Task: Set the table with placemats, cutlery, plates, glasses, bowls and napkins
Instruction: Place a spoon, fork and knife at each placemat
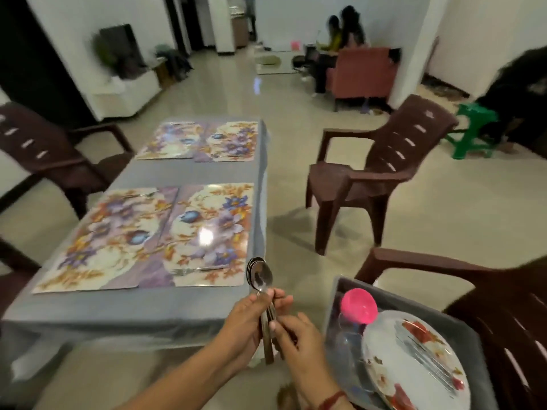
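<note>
Two bare forearms reach in from the bottom edge and meet in front of the near right corner of the bench. The left hand (248,318) is curled around the handles of a bundle of steel spoons (260,276), holding them upright with the bowls stacked at the top. The right hand (302,347), with a red thread around its wrist, comes in just beside it and pinches the lower part of the handles between thumb and fingertips. The spoons are in the air, over the floor next to the bench corner, not touching the cloth.

The bench (88,309) is a long table covered with a plain grey cloth. Four glossy floral placemats (103,241) lie on it in two side-by-side pairs, one pair near and one at the far end, with bare cloth between them. A fork (189,271) lies on the near right placemat close to its near edge.

At lower right, a grey tray (334,294) rests on a brown plastic chair (444,261). It holds a stack of white plates (414,365) with red flowers and a pink bowl (358,304) turned on its side; other items under them are too blurred to name.

A second brown chair (384,173) stands off to the right of the bench, and a third (44,149) on its left. The floor (296,128) is shiny beige tile. Farther back are a green stool (470,128), a pink armchair (364,72) with blurred seated people behind it, and a television (118,45) on a white cabinet.
</note>
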